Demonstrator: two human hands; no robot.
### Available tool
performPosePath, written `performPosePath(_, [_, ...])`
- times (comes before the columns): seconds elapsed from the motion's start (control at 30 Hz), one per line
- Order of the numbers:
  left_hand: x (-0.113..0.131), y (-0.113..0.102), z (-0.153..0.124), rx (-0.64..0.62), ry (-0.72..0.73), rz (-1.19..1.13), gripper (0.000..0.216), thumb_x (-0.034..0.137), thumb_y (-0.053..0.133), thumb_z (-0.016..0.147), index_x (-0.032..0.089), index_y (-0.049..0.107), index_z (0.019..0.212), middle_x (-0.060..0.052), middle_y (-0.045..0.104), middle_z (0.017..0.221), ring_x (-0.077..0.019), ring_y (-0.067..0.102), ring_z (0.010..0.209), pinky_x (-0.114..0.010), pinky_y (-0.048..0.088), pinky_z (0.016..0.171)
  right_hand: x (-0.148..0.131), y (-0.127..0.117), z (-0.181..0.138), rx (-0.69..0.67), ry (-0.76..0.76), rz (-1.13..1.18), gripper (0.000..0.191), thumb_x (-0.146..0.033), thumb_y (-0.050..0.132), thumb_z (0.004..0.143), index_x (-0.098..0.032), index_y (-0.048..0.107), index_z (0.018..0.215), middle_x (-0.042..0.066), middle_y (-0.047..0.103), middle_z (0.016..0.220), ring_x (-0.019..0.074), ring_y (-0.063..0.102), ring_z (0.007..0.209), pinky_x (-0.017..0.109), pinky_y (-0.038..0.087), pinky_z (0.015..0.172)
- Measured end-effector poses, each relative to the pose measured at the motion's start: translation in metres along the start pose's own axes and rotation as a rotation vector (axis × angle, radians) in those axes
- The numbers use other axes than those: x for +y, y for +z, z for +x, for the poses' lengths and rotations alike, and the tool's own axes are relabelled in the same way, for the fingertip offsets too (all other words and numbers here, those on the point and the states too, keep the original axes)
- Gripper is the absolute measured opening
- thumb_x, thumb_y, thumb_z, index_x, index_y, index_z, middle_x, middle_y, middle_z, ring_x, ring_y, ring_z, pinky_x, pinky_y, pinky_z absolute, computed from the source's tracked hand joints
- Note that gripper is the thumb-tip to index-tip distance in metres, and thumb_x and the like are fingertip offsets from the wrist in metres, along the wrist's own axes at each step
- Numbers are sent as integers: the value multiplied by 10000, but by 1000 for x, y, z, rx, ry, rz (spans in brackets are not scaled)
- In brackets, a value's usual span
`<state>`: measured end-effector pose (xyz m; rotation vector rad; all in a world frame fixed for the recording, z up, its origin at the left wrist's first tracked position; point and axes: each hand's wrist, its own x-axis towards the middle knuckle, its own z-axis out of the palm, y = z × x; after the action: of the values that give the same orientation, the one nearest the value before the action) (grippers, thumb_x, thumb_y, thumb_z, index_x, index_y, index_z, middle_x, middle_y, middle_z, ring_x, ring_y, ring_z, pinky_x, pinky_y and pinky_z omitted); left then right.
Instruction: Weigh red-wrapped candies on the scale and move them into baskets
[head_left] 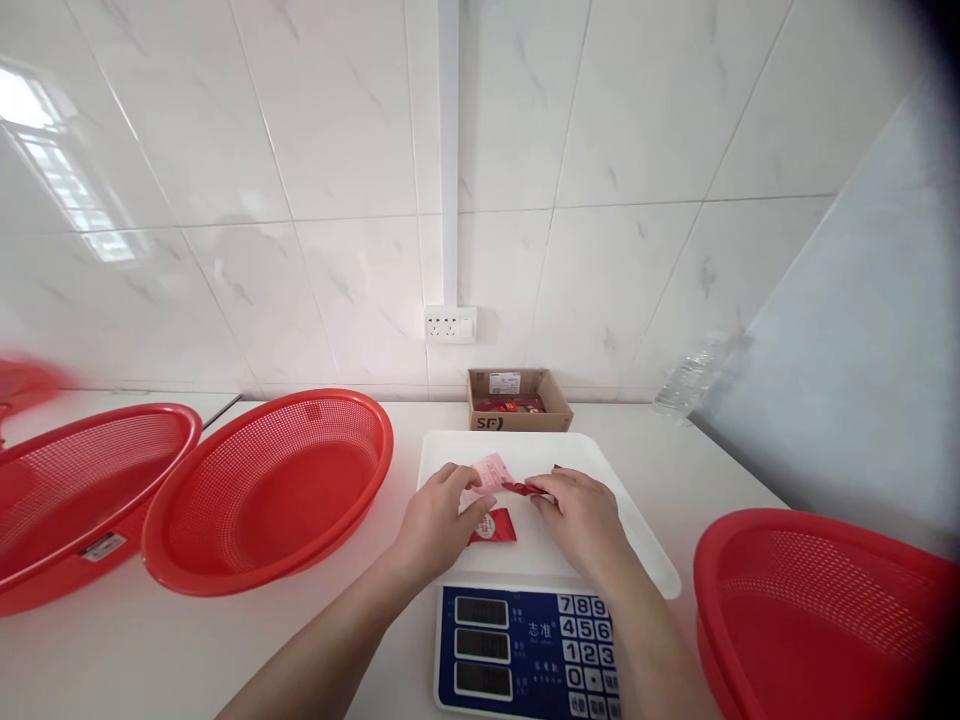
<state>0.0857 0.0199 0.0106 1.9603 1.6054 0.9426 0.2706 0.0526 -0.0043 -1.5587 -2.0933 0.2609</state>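
Observation:
My left hand (439, 520) and my right hand (581, 515) rest over the white tray (637, 545) of a digital scale (525, 650). The left fingers pinch a pink packet (491, 470). The right fingers pinch a small red wrapped sweet (521, 488) between the two hands. A second red sachet (495, 526) lies flat on the tray beside my left thumb.
Two red mesh baskets stand on the white counter at left (270, 490) (67, 500), another at right (825, 610). A small cardboard box (517, 400) with red packets sits by the tiled wall, below a power socket (450, 325). A clear plastic bottle (686, 380) lies at back right.

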Motion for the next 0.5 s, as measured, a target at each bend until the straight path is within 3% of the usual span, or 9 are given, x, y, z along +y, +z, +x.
performPosePath(0.13, [11, 0, 0, -147, 5, -279, 377, 465, 358, 866, 172, 562, 747, -7, 540, 691, -132, 463, 635, -245, 349, 583, -13, -7, -4, 137, -178, 250, 284, -186, 438, 813, -242, 677, 957, 41, 673, 1013, 212, 565, 988, 403, 441, 876])
performPosePath(0.27, [18, 0, 0, -263, -150, -650, 454, 545, 384, 834, 133, 552, 743, 6, 503, 615, -95, 416, 538, -226, 333, 515, -24, -10, -11, 214, -224, 331, 299, -189, 425, 820, -250, 680, 963, 51, 641, 1092, 212, 553, 1031, 420, 449, 894])
performPosePath(0.4, [22, -1, -1, -272, -202, -824, 379, 505, 497, 792, 130, 544, 765, -2, 532, 653, -93, 443, 563, -221, 344, 523, -27, -19, -19, 156, -154, 404, 295, -249, 443, 824, -284, 639, 1042, 40, 545, 1241, 224, 485, 1139, 436, 442, 912])
performPosePath(0.5, [24, -3, -3, -272, -166, -823, 356, 495, 517, 781, 139, 528, 764, 8, 514, 660, -93, 442, 578, -221, 349, 532, -26, -27, -23, 26, -90, 537, 406, -353, 493, 821, -330, 486, 1226, 21, 376, 1392, 218, 381, 1243, 410, 425, 942])
